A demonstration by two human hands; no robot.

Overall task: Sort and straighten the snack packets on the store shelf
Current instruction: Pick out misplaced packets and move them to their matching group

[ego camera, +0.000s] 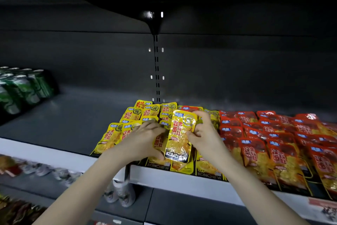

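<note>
At shelf (73, 124) front, over yellow packets (113, 135) | right hand (204, 133) pinches raised packet (179, 140) by its upper right edge | left hand (144, 139) grips its lower left side | red packets (273, 142) lie just right.

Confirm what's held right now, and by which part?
Right hand pinches the raised yellow packet by its upper right edge. Left hand grips its left side, seemingly with a second packet behind.
</note>
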